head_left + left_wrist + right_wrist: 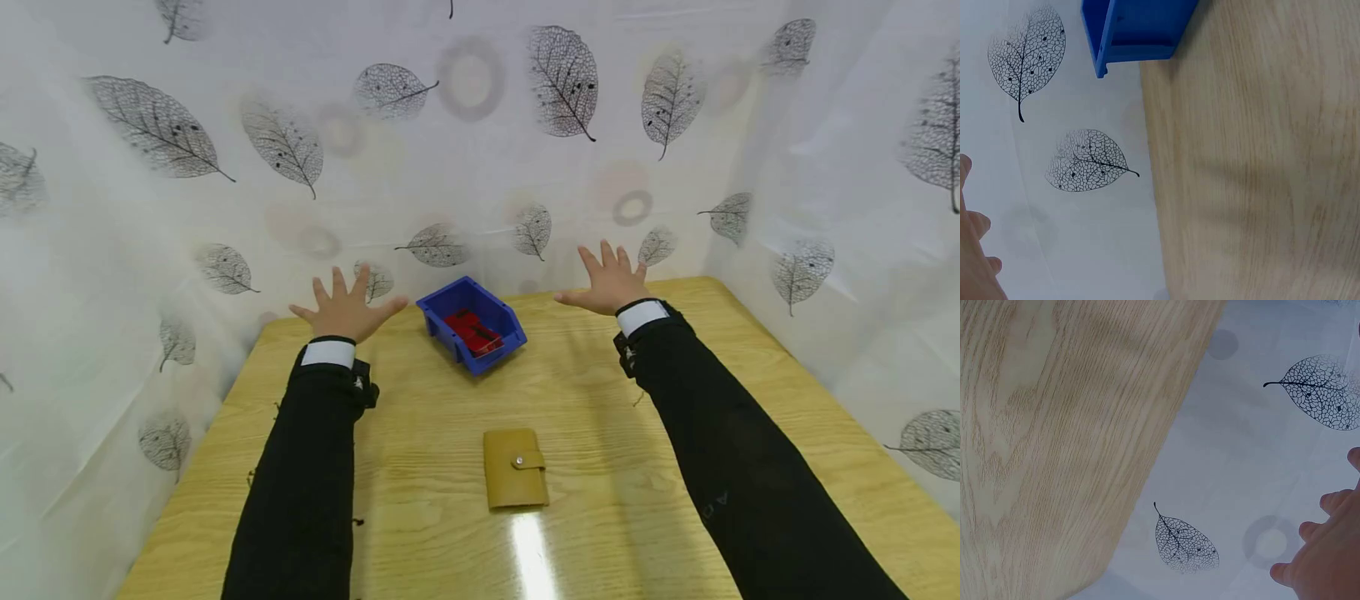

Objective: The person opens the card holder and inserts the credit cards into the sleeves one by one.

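Both hands are held out over the far part of the table, fingers spread and nothing in them. In the head view the left hand is left of a blue plastic bin, and the right hand is to its right. Inside the bin lie red items with some black on them; their kind is too small to make out. Nearer the body, a tan notebook-like case with a snap strap lies flat. The left wrist view catches the side of the blue bin and a few fingertips.
A light wood-grain table carries these things. White sheeting with leaf prints rises behind it and along both sides. Dark thread scraps lie near the left sleeve, and a bright reflection shows below the tan case.
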Motion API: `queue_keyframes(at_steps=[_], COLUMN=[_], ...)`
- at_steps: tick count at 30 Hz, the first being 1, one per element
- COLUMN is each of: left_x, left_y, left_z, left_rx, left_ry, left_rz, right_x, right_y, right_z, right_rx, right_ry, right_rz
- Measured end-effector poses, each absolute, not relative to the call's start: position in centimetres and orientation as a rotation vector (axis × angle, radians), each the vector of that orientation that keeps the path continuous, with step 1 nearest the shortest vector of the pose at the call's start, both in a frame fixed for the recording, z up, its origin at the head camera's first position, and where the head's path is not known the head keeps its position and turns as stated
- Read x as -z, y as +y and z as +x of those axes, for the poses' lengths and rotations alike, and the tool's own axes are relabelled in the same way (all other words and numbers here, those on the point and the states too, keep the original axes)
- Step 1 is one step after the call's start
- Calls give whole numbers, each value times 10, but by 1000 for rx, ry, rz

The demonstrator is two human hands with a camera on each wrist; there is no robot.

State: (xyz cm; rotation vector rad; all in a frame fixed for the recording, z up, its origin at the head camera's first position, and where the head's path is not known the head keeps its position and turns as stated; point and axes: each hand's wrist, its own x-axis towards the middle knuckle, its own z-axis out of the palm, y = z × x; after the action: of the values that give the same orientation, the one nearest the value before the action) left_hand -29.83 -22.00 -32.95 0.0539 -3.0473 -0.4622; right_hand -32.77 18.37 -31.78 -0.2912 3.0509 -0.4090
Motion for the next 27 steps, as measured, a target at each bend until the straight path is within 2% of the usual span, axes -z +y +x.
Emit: queue_keyframes(at_steps=[21,27], left_x=[324,331], left_y=[-213,-188], left_z=[-294,-281], left_rx=[484,442], left_ry=[-3062,-2972], left_rz=[41,-137], right_x=[319,327], right_y=[175,165], right_z=[-325,-312], right_rx=[407,378], right_ry=[3042,3027], right_rz=[-381,-522])
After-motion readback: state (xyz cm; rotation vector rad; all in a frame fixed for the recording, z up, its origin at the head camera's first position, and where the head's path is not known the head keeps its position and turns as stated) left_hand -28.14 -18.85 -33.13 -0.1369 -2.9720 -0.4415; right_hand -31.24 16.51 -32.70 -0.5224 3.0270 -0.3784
